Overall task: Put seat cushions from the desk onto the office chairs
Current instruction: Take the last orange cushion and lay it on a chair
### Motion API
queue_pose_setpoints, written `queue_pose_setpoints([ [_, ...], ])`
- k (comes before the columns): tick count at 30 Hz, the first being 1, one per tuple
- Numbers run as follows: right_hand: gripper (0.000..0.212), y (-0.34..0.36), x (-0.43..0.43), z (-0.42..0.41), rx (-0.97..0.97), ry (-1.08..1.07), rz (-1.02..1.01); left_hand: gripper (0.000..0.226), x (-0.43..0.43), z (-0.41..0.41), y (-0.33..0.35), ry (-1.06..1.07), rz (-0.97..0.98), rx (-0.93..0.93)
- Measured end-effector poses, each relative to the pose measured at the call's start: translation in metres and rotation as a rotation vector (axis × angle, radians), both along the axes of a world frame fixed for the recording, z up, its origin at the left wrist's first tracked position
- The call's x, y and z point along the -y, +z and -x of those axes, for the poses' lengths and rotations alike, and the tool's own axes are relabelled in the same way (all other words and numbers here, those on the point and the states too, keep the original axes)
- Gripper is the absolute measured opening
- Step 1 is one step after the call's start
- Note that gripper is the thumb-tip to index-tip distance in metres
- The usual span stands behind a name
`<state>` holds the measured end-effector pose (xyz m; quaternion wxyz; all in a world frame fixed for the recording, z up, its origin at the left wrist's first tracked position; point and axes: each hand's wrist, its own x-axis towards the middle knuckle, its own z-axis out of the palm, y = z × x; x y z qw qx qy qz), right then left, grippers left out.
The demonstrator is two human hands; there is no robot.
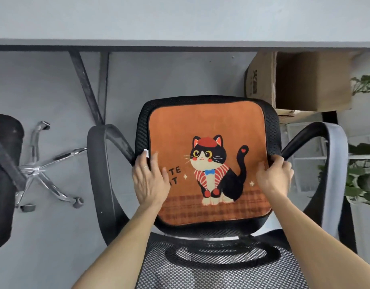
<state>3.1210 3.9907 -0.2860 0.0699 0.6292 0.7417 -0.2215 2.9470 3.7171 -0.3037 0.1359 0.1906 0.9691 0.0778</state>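
Grey floor below the surface [180, 43]: the cushion [209, 126] lay on the chair [272, 130] seat. Your left hand [149, 180] pressed flat on its left edge, your right hand [273, 178] pinched the right edge. Placing looked nearly done; next, square it, let go.

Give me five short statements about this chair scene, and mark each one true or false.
1. The orange cushion lies on the seat of the office chair. True.
2. The cushion's picture is a dog. False: it is a black and white cat in a red hat.
3. The left hand and the right hand are at opposite side edges of the cushion. True.
4. The cardboard box stands on top of the desk. False: it sits below the desk top.
5. The chrome base of another chair shows at the left. True.
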Motion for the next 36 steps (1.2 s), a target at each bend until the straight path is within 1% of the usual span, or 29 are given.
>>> queue_pose_setpoints([
  [2,0.048,0.007,0.009,0.004,0.042,0.139,-0.051,0.064,-0.009,0.003,0.005,-0.192,-0.036,-0.021],
  [5,0.048,0.009,0.016,0.012,0.046,0.422,-0.104,0.071,-0.028,0.006,0.009,-0.302,-0.018,0.020],
  [7,0.052,0.005,0.015,0.020,0.050,0.576,-0.126,0.074,-0.036,0.001,0.004,-0.355,0.014,0.030],
  [10,0.065,-0.014,0.010,0.025,0.133,0.676,-0.064,0.077,-0.044,-0.002,-0.018,-0.416,0.069,0.050],
  [12,0.072,-0.035,0.006,0.019,0.193,0.725,-0.042,0.076,-0.040,0.001,-0.036,-0.396,0.107,0.048],
  [16,0.077,-0.058,-0.006,-0.001,0.182,0.800,-0.121,0.076,-0.030,0.008,-0.054,-0.412,0.121,0.019],
  [21,0.077,-0.075,-0.011,-0.004,0.160,0.794,-0.142,0.079,-0.036,0.006,-0.058,-0.414,0.178,0.000],
  [24,0.077,-0.065,-0.013,0.002,0.203,0.814,-0.069,0.078,-0.038,0.010,-0.047,-0.408,0.218,0.062],
  [28,0.080,-0.030,-0.014,0.022,0.348,0.818,0.047,0.076,-0.058,0.014,-0.016,-0.399,0.328,0.185],
  [29,0.077,-0.018,-0.017,0.035,0.399,0.821,0.044,0.074,-0.070,0.020,-0.004,-0.384,0.348,0.222],
  [31,0.061,0.006,-0.028,0.073,0.537,0.844,0.027,0.063,-0.101,0.038,0.017,-0.333,0.367,0.303],
  [33,0.046,0.027,-0.045,0.122,0.652,0.870,0.098,0.053,-0.131,0.065,0.035,-0.384,0.416,0.314],
  [34,0.043,0.033,-0.051,0.144,0.646,0.871,0.158,0.050,-0.142,0.076,0.041,-0.437,0.438,0.313],
  [36,0.042,0.036,-0.060,0.179,0.516,0.841,0.220,0.047,-0.160,0.096,0.043,-0.501,0.379,0.294],
])
